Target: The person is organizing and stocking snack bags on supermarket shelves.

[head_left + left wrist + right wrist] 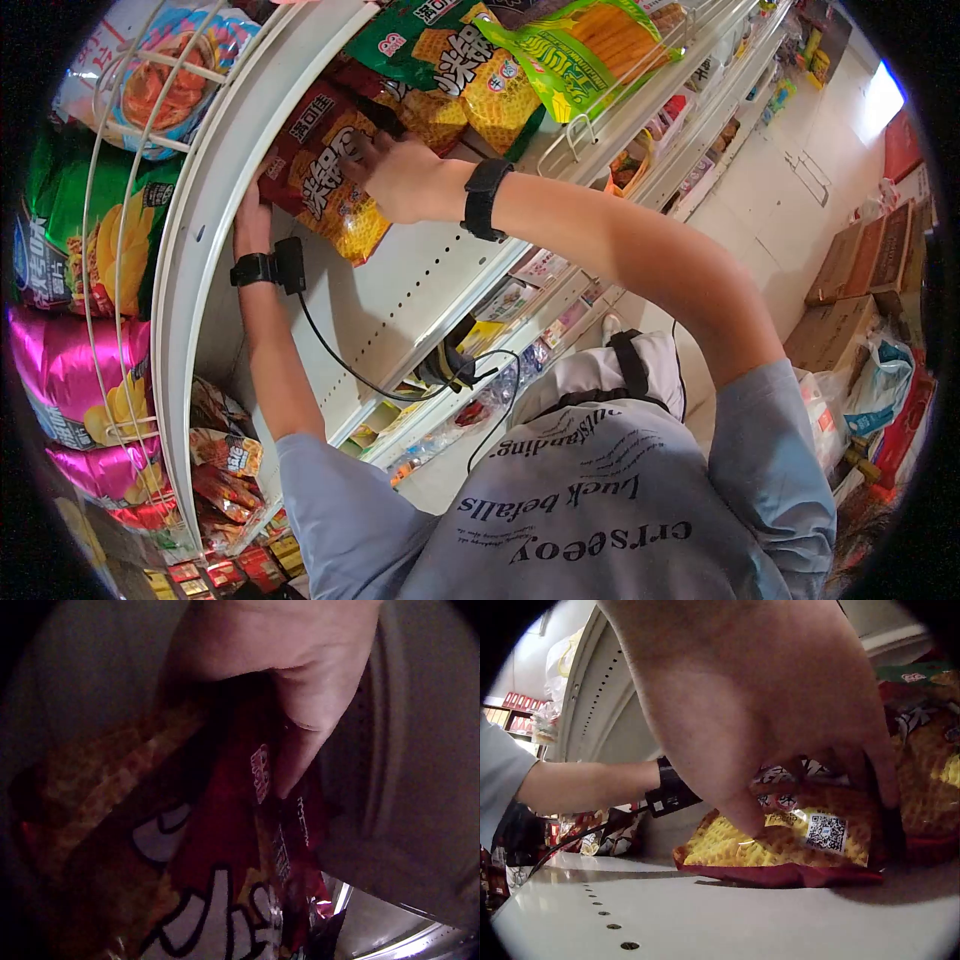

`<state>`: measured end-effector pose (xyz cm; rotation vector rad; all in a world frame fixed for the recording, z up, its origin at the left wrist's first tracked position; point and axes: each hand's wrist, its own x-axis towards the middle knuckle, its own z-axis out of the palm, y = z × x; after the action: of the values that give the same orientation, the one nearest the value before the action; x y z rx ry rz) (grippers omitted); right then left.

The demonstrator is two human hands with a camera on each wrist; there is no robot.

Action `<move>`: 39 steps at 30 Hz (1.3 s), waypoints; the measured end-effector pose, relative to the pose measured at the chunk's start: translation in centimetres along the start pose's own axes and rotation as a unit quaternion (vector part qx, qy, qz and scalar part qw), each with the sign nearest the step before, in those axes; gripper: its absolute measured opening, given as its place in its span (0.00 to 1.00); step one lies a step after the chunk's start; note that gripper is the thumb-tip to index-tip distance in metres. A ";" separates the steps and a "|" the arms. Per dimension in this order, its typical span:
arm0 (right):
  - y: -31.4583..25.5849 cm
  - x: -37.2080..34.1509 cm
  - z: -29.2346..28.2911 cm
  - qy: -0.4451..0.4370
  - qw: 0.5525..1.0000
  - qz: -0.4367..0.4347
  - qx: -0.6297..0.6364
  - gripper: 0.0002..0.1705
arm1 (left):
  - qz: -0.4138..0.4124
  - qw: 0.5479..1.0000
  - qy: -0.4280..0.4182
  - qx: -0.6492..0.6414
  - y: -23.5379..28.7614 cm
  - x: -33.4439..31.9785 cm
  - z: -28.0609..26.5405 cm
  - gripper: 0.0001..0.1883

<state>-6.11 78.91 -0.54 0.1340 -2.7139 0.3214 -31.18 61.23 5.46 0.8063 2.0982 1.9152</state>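
A red and yellow snack bag [330, 175] lies on the white shelf, between the two hands. In the left wrist view, the left hand [277, 645] grips the top of a red bag [225, 817], thumb down one side; the far fingers are hidden. The head view shows the left hand [252, 222] at the bag's left end, fingertips out of sight. Over the bag's right side is the right hand [405, 180], fingers bent. In the right wrist view, the right hand [765, 705] holds the bag [795, 832] with thumb and fingers around it, a QR code between them.
Green and red snack bags [400, 45] and a bright green pack [575, 60] lie beyond the right hand. A wire rack [120, 250] with pink and green bags stands at the left. The shelf's perforated surface [400, 265] lies nearer the body. A black cable [340, 350] hangs from the left wrist.
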 end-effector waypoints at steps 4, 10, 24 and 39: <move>0.0 -0.1 0.5 0.031 0.999 -0.006 -0.018 0.37 | 0.039 0.997 0.040 0.051 0.1 -0.3 0.7 0.18; 0.0 -0.4 0.4 0.051 0.998 -0.015 -0.015 0.37 | 0.124 0.982 0.065 0.124 1.3 -2.2 1.8 0.21; -3.1 -3.5 -3.3 0.014 0.991 -0.079 0.106 0.26 | -0.007 0.983 0.182 0.030 5.3 -14.0 3.1 0.24; -16.6 -13.7 -5.9 0.202 0.862 0.009 0.465 0.31 | -0.019 0.981 0.188 0.035 9.6 -39.1 -6.5 0.27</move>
<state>10.96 64.86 2.65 0.2680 -1.9288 1.4592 0.81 36.02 7.19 0.4351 2.3812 2.1195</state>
